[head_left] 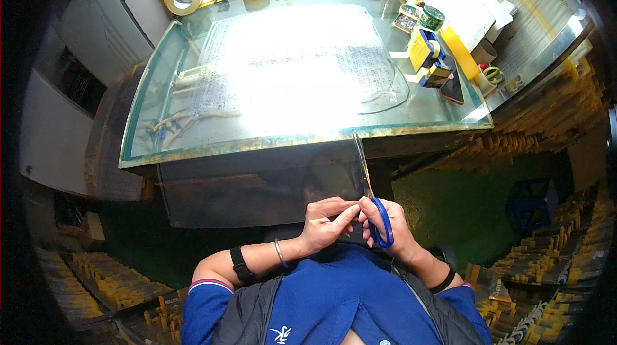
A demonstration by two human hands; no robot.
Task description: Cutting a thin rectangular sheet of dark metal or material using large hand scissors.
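My right hand (395,221) is closed around a pair of scissors (387,224) with blue handles. The long metal blades point away from me, toward the table's front edge, and look nearly together. Close beside it, my left hand (329,221) is pinched, thumb against forefinger. Its fingertips meet those of my right hand; whatever lies between them is too small to make out. Beyond my hands, a dark see-through sheet (257,194) spreads below the front edge of a glass-topped table (270,144). On the glass lies a brightly lit, finely marked clear sheet (225,56).
A blue tape dispenser (429,56), a phone (453,90) and a cup holding green-handled scissors (493,75) stand at the table's right. Tape rolls (184,0) line the back. A blue stool (532,203) stands on the green floor at right.
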